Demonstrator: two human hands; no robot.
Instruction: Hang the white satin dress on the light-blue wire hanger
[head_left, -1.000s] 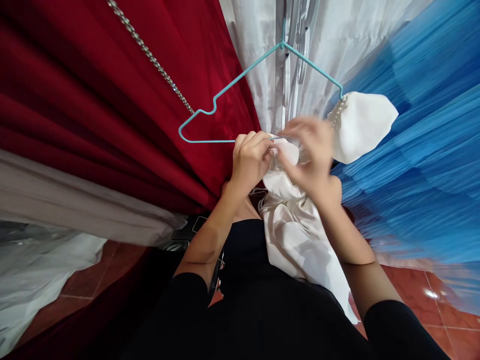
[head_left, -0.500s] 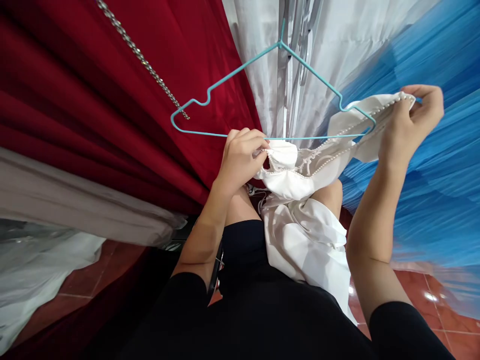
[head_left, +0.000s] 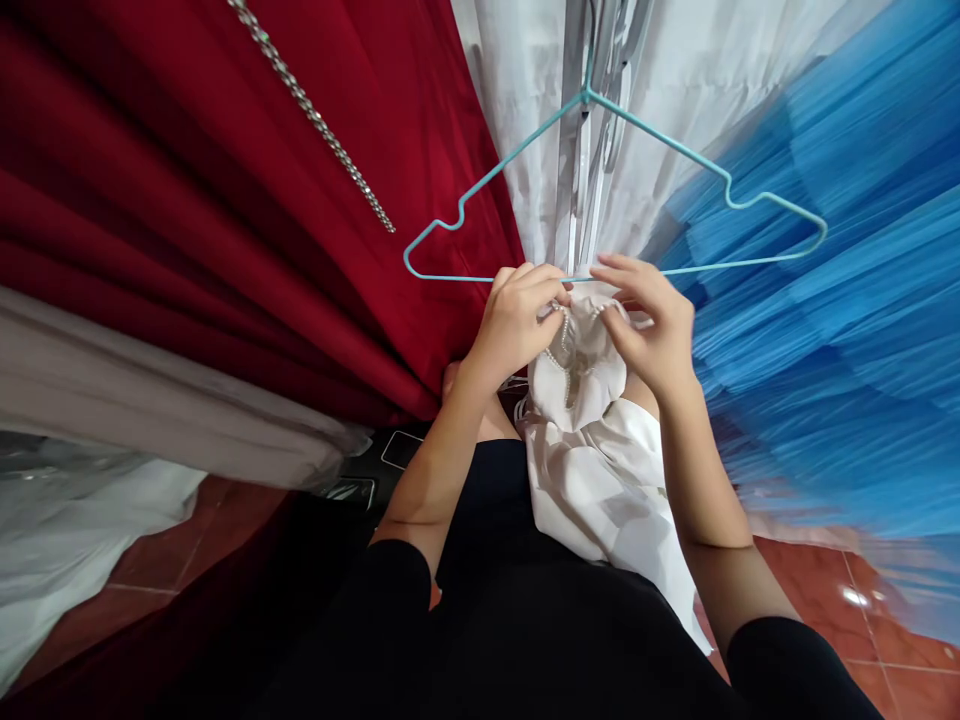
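Observation:
A white dress [head_left: 585,470] with pearl-beaded edges lies across my lap, its upper part lifted and bunched between my hands. My left hand [head_left: 517,310] pinches the beaded edge on the left. On the other side, my right hand [head_left: 652,315] has thumb and fingers at the beaded edge, gripping the fabric; its upper fingers are spread. A light blue wire hanger [head_left: 517,150] hangs just above, and its bottom bar passes at my fingers. Both ends of the hanger are bare. Part of the bar is hidden by my hands.
Red fabric [head_left: 360,150] hangs on the left, with a string of rhinestones [head_left: 322,125] before it. Blue tulle [head_left: 847,350] hangs close on the right. White fabric [head_left: 517,110] and metal rails [head_left: 581,180] stand ahead. Red tiles [head_left: 810,600] show on the floor.
My right hand has come in leftward with its part of the dress, close to my left hand. The stretched dress top is now gathered. The hanger sits further right.

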